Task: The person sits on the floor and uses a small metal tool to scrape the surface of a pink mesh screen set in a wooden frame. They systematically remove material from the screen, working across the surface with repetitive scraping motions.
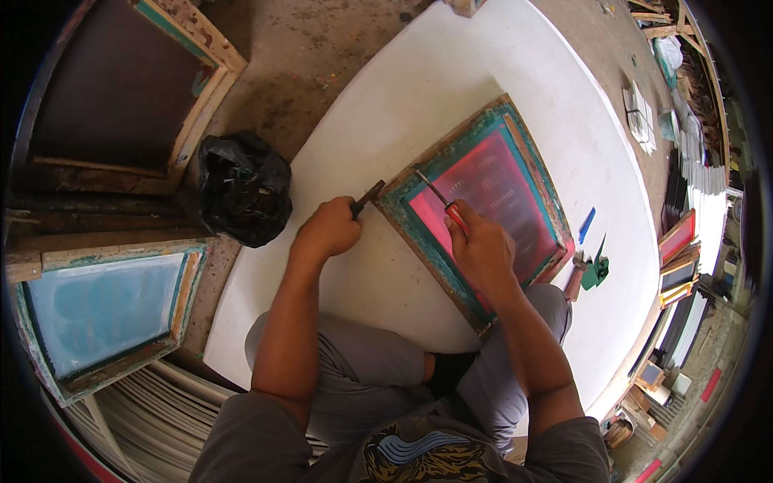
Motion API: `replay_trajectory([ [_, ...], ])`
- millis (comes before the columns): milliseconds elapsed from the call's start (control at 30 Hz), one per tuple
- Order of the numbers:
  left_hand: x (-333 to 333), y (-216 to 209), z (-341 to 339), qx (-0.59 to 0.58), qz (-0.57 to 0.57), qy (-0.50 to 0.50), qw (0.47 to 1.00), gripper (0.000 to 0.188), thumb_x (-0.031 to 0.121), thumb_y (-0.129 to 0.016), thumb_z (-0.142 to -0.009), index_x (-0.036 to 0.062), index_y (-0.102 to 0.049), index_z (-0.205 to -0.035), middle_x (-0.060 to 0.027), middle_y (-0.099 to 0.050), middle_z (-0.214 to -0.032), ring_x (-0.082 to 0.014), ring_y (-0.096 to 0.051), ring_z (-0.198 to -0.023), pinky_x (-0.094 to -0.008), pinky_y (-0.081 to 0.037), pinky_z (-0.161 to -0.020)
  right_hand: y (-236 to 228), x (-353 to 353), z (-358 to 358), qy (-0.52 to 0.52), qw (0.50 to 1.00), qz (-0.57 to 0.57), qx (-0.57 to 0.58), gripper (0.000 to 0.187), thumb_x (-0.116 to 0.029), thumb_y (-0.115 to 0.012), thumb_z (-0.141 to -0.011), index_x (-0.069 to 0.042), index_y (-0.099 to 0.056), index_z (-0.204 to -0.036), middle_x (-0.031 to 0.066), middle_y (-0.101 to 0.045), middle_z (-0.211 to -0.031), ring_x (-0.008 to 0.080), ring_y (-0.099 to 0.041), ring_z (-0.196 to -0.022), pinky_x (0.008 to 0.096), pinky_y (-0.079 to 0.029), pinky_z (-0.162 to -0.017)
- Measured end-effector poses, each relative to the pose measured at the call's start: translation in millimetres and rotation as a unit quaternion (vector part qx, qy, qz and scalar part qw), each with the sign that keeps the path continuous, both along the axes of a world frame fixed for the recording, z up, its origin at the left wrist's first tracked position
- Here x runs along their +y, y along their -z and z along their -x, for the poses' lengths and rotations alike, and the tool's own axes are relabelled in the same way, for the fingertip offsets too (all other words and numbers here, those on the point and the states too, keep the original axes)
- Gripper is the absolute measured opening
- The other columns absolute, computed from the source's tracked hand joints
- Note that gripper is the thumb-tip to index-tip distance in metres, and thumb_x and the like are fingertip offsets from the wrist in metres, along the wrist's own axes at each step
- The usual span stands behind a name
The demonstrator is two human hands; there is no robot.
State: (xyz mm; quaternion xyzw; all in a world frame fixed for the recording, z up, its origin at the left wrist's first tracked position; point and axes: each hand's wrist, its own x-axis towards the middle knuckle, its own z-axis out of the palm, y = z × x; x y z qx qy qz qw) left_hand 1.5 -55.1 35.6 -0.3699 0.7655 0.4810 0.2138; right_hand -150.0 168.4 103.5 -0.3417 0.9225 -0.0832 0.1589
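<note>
A wooden screen-printing frame (501, 117) with green-stained edges and pink mesh (506, 185) lies aslant in front of me on a white board (386, 121). My right hand (486, 244), fingers wrapped, grips a screwdriver (456, 214) with a red handle. Its thin shaft points to the frame's left inner edge; whether the tip touches is too small to tell. Closed round the grip of a dark pliers-like tool (369, 198), my left hand (330, 229) is just left of the frame. The tool's head reaches close to the frame's left corner.
Right of the frame lie a blue strip-like item (587, 224), a crumpled green piece (597, 267) and a wooden-handled tool (575, 279). A black plastic bag (243, 189) stands off the board's left edge, near a dark-mesh frame (105, 88) and a pale blue-mesh frame (105, 302).
</note>
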Motion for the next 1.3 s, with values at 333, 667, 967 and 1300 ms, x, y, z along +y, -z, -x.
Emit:
replay_trajectory([
  [333,0.9,-8.9,4.6,-0.028,0.008,0.022,0.999,0.033,0.017,-0.063,-0.093,0.0013,-0.071,-0.12,-0.0257,-0.076,-0.117,-0.044,-0.072,-0.112,-0.0517,-0.056,-0.096,-16.2,-31.9,-20.1,-0.079,0.972,-0.191,0.111,0.03,-0.029,-0.063,-0.103,-0.008,-0.066,-0.125,0.0189,-0.074,-0.083,0.0412,-0.075,-0.071,0.0531,-0.059,-0.062],
  [667,-0.1,-4.8,3.1,-0.008,0.019,0.021,1.0,0.031,0.016,-0.062,-0.092,0.0014,-0.071,-0.118,-0.025,-0.076,-0.116,-0.0444,-0.072,-0.112,-0.0521,-0.056,-0.096,-24.2,-35.2,-1.7,-0.109,0.976,-0.177,0.069,0.028,-0.028,-0.063,-0.104,-0.004,-0.066,-0.118,0.0226,-0.075,-0.085,0.042,-0.076,-0.075,0.0521,-0.061,-0.063],
  [967,1.6,-5.3,4.5,-0.028,0.026,0.022,0.999,0.032,0.017,-0.064,-0.092,-0.0002,-0.071,-0.118,-0.0259,-0.076,-0.115,-0.0443,-0.072,-0.111,-0.0505,-0.056,-0.094,-19.8,-23.4,11.9,-0.072,0.993,-0.075,-0.053,0.033,-0.024,-0.06,-0.105,-0.002,-0.064,-0.13,0.0236,-0.075,-0.085,0.0426,-0.077,-0.078,0.056,-0.061,-0.066],
  [1300,-0.3,-5.4,5.8,-0.028,0.023,0.034,0.999,0.034,0.018,-0.064,-0.093,0.0013,-0.071,-0.122,-0.0258,-0.075,-0.116,-0.0448,-0.072,-0.112,-0.0519,-0.056,-0.095,9.6,-1.3,-1.0,-0.03,0.998,-0.06,-0.007,0.037,-0.031,-0.064,-0.104,-0.012,-0.063,-0.136,0.0239,-0.074,-0.084,0.0479,-0.073,-0.079,0.0578,-0.057,-0.07],
])
